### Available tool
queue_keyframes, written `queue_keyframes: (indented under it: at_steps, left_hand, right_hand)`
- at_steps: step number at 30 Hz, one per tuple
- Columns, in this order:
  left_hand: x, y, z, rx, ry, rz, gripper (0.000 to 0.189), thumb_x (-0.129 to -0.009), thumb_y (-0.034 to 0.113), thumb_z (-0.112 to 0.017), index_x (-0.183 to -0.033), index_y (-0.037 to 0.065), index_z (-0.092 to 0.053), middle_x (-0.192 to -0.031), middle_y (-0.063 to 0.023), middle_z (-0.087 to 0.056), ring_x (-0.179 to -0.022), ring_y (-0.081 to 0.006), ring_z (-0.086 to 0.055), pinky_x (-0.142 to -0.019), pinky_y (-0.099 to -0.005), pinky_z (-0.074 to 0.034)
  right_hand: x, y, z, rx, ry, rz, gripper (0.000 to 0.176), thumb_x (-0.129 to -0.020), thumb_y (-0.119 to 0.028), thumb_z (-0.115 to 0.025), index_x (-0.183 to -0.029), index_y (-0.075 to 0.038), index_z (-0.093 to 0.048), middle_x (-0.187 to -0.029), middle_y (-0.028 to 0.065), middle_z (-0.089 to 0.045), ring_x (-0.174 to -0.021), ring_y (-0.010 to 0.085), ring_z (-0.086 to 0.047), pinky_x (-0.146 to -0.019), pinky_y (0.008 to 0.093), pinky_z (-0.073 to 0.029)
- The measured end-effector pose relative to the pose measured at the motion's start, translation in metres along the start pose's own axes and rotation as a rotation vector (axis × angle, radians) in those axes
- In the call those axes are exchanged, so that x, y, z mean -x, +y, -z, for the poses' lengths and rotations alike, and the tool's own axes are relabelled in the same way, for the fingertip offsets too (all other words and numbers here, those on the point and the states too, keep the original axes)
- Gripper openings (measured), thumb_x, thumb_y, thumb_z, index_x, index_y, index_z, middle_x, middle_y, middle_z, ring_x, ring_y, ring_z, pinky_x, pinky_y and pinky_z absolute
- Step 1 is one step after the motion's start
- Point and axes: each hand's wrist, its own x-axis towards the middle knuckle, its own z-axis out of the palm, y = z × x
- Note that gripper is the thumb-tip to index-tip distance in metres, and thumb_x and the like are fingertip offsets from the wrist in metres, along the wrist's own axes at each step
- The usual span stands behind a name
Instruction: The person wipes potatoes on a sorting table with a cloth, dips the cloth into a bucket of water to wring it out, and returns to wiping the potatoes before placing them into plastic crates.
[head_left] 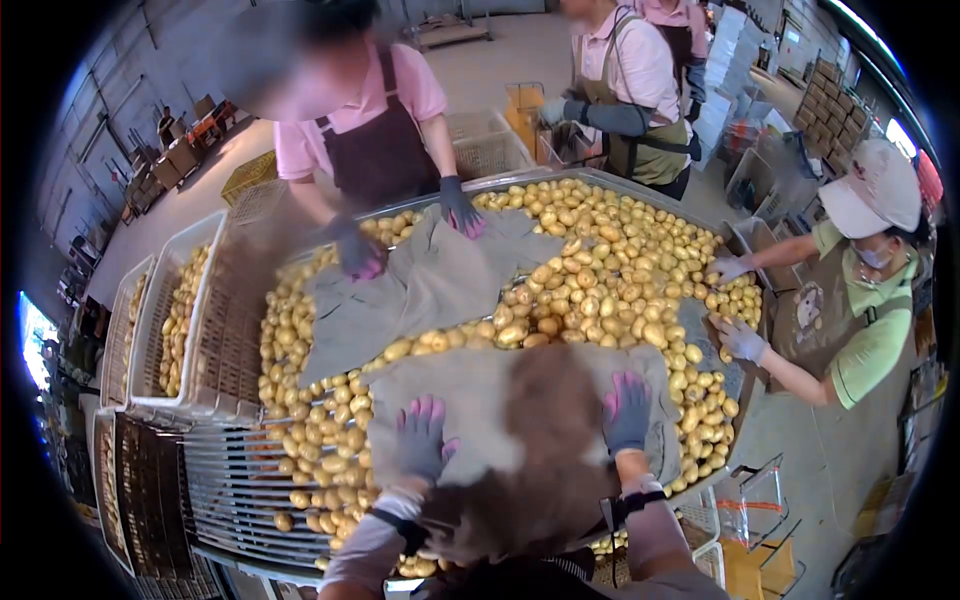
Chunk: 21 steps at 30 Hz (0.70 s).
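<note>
My left hand [424, 442], in a grey glove with pink fingertips, lies flat on a grey cloth [480, 390], its fingers apart. On the right side of the same cloth rests my right hand [627, 414], gloved alike, with fingers stretched out. Beneath and around the cloth is a broad heap of yellow potatoes [600, 285]. A blurred brown shape hides the cloth's middle. Across from me, a second grey cloth [410, 275] covers more potatoes, and a co-worker's two gloved hands [461, 210] press on it.
Metal rollers [235, 495] run at the left of the sorting table. Plastic crates [180, 315] with potatoes stand beyond them. A co-worker in a white cap [872, 190] reaches in from the right, near a smaller grey cloth [705, 330]. Another person [640, 85] stands behind the table.
</note>
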Motion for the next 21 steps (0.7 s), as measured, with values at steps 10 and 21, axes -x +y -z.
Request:
queue_keyframes:
  at_steps: [10, 21]
  left_hand:
    - [-0.052, 0.022, -0.035, 0.012, -0.038, 0.181, 0.094, -0.089, 0.063, -0.061, -0.16, 0.007, -0.037, -0.168, -0.0229, -0.03, -0.155, -0.0513, -0.021, -0.121, -0.0731, -0.009]
    - [-0.052, 0.026, -0.058, 0.08, 0.063, 0.191, 0.095, -0.094, 0.066, -0.048, -0.16, -0.001, -0.033, -0.168, -0.0237, -0.027, -0.157, -0.0545, -0.012, -0.123, -0.073, -0.004]
  right_hand:
    - [-0.168, 0.04, -0.048, 0.273, 0.033, -0.171, 0.059, -0.105, -0.037, -0.046, -0.16, -0.014, -0.043, -0.171, 0.011, -0.031, -0.158, 0.0382, -0.025, -0.127, 0.0611, -0.014]
    - [-0.093, -0.115, -0.102, -0.296, -0.104, -0.088, 0.054, -0.108, -0.022, -0.045, -0.159, -0.005, -0.04, -0.163, 0.018, -0.041, -0.153, 0.034, -0.035, -0.126, 0.0431, -0.026]
